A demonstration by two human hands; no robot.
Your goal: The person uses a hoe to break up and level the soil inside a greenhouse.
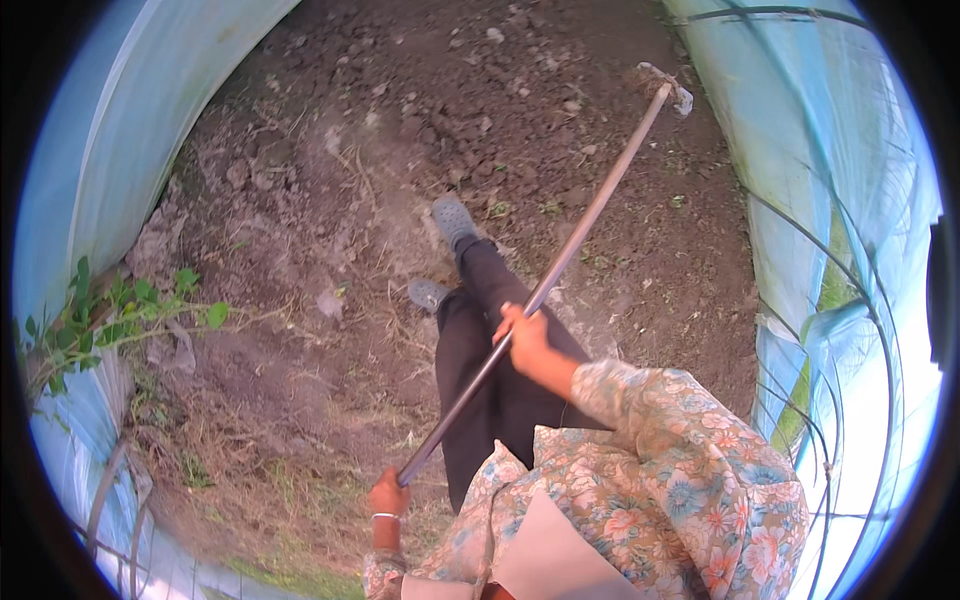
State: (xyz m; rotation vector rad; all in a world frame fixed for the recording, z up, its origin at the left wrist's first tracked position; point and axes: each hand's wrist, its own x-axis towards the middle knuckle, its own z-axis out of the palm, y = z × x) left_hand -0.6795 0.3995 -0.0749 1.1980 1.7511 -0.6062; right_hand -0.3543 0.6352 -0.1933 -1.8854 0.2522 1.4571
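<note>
A long wooden-handled garden tool, apparently a hoe, runs diagonally across my front. My right hand is wrapped around the middle of its shaft, over my dark trousers. Lower down, my left hand, with a pale bangle at the wrist, grips the butt end. The tool's far end rests on or close to the soil at upper right, where dry roots and whitish matter cling about it. Its blade cannot be made out clearly.
Loose, cloddy soil spreads ahead of my grey clogs. Dry weeds cover the ground at lower left. A leafy green plant leans in from the left. Blue plastic sheeting walls both sides, with thin curved hoops at right.
</note>
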